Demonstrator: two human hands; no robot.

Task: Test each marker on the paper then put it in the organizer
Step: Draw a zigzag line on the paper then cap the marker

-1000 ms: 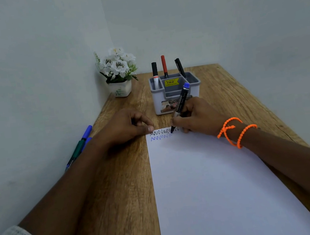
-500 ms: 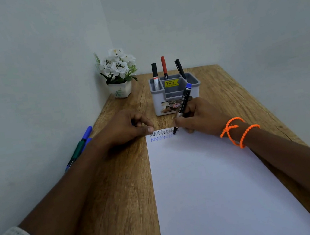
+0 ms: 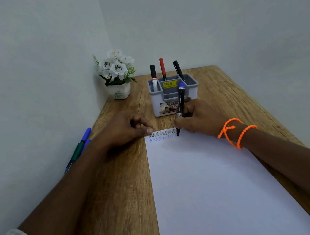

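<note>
blue zigzag row finished under the black one.
right hand (image 3: 195, 119) pinching blue marker (image 3: 180, 106), tip now dropped to second line's end; left hand (image 3: 124, 129) curled, thumb pressing paper (image 3: 209, 189); organizer (image 3: 192, 92) just beyond grip, next.

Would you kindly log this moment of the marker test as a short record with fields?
right hand: grips marker, tip on paper
left hand: thumb presses the paper's top corner
scribbles: one dark row, one blue row beneath
organizer: three markers standing in it
spare markers: lying by the wall, left of the paper
plant: left of the organizer
</note>
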